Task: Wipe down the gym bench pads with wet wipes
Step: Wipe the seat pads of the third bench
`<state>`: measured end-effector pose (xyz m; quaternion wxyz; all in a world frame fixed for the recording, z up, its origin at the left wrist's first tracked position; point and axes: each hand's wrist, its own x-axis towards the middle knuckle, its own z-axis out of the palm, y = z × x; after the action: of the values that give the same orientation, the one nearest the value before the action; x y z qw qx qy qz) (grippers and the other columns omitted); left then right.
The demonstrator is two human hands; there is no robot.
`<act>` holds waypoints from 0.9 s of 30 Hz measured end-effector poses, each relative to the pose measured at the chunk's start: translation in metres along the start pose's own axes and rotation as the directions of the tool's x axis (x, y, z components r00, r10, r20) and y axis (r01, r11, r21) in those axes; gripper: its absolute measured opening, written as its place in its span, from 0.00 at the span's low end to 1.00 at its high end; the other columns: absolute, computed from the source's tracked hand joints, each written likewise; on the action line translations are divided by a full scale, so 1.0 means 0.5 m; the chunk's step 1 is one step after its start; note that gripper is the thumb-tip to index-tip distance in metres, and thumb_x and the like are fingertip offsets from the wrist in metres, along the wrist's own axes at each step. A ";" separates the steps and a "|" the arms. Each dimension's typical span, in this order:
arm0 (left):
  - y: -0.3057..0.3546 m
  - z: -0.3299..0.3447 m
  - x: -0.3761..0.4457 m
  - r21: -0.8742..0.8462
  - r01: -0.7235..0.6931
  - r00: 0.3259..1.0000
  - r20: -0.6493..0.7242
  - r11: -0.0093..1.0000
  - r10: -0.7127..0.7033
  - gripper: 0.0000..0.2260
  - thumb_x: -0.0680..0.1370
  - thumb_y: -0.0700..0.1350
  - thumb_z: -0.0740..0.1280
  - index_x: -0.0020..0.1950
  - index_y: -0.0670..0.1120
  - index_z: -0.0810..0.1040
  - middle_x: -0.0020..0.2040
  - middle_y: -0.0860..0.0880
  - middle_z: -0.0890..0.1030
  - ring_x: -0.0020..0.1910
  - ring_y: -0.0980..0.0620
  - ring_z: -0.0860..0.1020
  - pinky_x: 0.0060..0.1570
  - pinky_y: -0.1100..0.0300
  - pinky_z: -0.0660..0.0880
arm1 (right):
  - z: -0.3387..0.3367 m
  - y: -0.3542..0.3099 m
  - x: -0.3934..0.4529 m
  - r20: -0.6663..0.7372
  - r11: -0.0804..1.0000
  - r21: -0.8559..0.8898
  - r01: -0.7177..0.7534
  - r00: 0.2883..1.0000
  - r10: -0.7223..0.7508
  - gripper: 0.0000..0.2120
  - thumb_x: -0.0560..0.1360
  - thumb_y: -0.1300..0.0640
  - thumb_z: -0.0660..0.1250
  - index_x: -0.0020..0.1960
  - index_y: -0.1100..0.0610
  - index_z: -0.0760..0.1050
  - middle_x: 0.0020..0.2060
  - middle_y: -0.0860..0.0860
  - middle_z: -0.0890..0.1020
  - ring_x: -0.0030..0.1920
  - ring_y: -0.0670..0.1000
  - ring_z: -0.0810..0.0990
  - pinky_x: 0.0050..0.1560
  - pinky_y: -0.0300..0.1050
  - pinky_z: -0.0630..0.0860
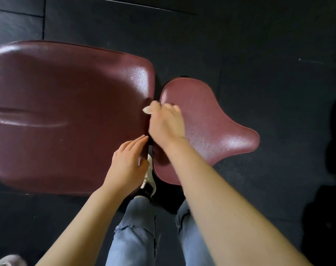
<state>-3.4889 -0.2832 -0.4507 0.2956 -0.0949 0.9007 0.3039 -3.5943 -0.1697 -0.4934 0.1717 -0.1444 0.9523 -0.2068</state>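
Two dark red pads are sitting side by side over the black rubber floor [259, 45], with a narrow gap between them. The large back pad [67, 112] is lying on the left, broad and nearly rectangular, with a shallow crease across its left half. The smaller seat pad [211, 121] is lying on the right, rounded at the top and flaring into a lobe at its right end.

The person's right hand [166, 123] is reaching across the inner edge of the seat pad, right at the gap, with its fingers curled down around a wet wipe [147, 110]. Only a small pale corner of the wipe is showing, poking out at the hand's upper left, so how the rest of it is folded cannot be told. The wipe is sitting just where the two pads are nearly meeting.

The left hand [127, 164] is resting flat on the right edge of the back pad, fingers straight and together, pointing toward the gap and holding nothing. Its fingertips are lying just beside the right wrist.

Below the pads, legs in light blue jeans [136, 237] and a white and black shoe [149, 181] are showing.
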 end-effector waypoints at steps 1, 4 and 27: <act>0.000 -0.001 -0.001 0.004 0.003 1.000 0.003 1.000 -0.003 0.29 0.74 0.36 0.65 0.75 0.48 0.69 0.74 0.52 0.71 0.71 0.45 0.67 0.70 0.46 0.65 | -0.019 0.035 -0.013 -0.070 0.999 -0.044 -0.006 0.998 0.003 0.14 0.66 0.64 0.62 0.49 0.53 0.77 0.42 0.51 0.85 0.43 0.59 0.80 0.44 0.50 0.69; 0.008 -0.001 -0.003 0.006 -0.012 1.000 -0.003 1.000 0.012 0.28 0.74 0.41 0.63 0.75 0.46 0.69 0.73 0.50 0.72 0.71 0.43 0.69 0.69 0.42 0.67 | -0.089 0.180 -0.097 -0.324 0.968 -0.169 -0.183 0.938 0.121 0.13 0.60 0.66 0.65 0.42 0.53 0.72 0.28 0.55 0.80 0.28 0.60 0.77 0.31 0.46 0.70; 0.017 0.007 0.005 0.015 0.005 1.000 -0.007 1.000 -0.005 0.29 0.74 0.35 0.65 0.76 0.44 0.68 0.74 0.48 0.70 0.73 0.45 0.66 0.72 0.47 0.64 | -0.150 0.359 -0.321 -0.342 0.742 -0.041 -0.669 0.708 0.618 0.06 0.69 0.64 0.61 0.45 0.63 0.73 0.32 0.66 0.79 0.34 0.67 0.78 0.40 0.57 0.74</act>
<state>-3.4921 -0.2741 -0.4504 0.2939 -0.0959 0.9037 0.2962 -3.5155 0.0681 -0.4660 0.0709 0.2181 0.9704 -0.0753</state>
